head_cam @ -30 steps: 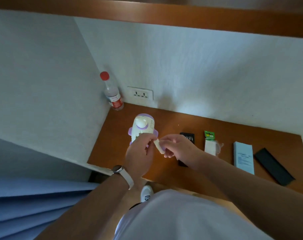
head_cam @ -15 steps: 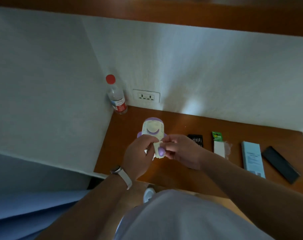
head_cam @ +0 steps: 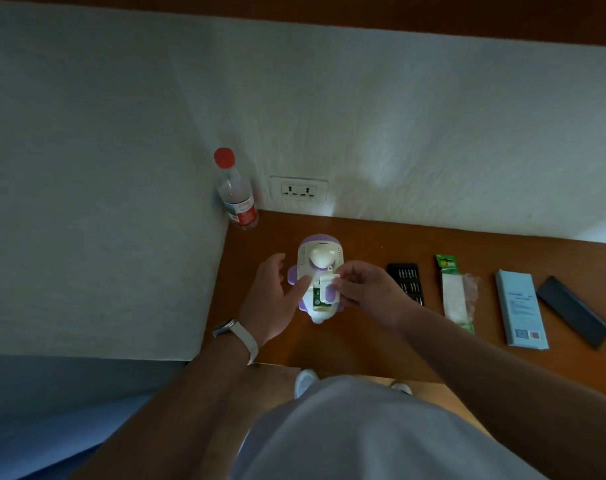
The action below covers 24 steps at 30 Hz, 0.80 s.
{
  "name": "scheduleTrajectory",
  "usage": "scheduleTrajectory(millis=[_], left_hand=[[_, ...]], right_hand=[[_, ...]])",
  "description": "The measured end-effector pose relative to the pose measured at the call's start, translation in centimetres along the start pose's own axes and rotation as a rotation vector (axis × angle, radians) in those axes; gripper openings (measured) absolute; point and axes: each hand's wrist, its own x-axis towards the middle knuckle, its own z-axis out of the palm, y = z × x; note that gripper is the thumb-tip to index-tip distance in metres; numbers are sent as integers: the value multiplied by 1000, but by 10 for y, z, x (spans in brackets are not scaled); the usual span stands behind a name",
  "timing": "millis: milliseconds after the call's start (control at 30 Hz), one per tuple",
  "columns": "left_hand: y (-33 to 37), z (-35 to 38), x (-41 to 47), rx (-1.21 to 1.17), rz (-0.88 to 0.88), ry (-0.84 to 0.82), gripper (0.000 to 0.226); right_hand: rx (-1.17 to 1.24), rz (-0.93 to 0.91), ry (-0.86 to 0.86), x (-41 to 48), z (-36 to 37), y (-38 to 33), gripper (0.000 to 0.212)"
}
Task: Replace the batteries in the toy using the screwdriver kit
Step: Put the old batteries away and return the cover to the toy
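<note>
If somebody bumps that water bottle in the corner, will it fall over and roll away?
Probably it tips easily: the water bottle stands upright, tall and narrow on a small base. It looks like thin clear plastic, so likely light. Its round body would roll on the desk, but the two walls beside it should stop it going far.

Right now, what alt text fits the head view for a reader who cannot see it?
A person's right hand holds a small white cover over the open battery compartment of a white-and-purple toy on a wooden desk, while the left hand touches the toy's side. A screwdriver bit case, a battery pack and a water bottle sit nearby.
</note>
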Motion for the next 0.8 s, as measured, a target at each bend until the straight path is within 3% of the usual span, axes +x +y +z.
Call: scheduleTrajectory(millis=[200, 433, 600, 800], left_hand=[[-2, 2, 17, -255, -105, -242, 78], [-1, 4, 30, -557, -251, -400, 70], [-2, 11, 32, -689, -317, -405, 68], [0, 12, 30, -673, -317, -365, 69]], right_hand=[[-31, -23, 28, 5, 0, 3, 6], [-42, -40, 45, 7, -1, 8, 5], [-55, -41, 69, 9, -1, 11, 4], [-53, -15, 75, 10, 0, 8, 12]])
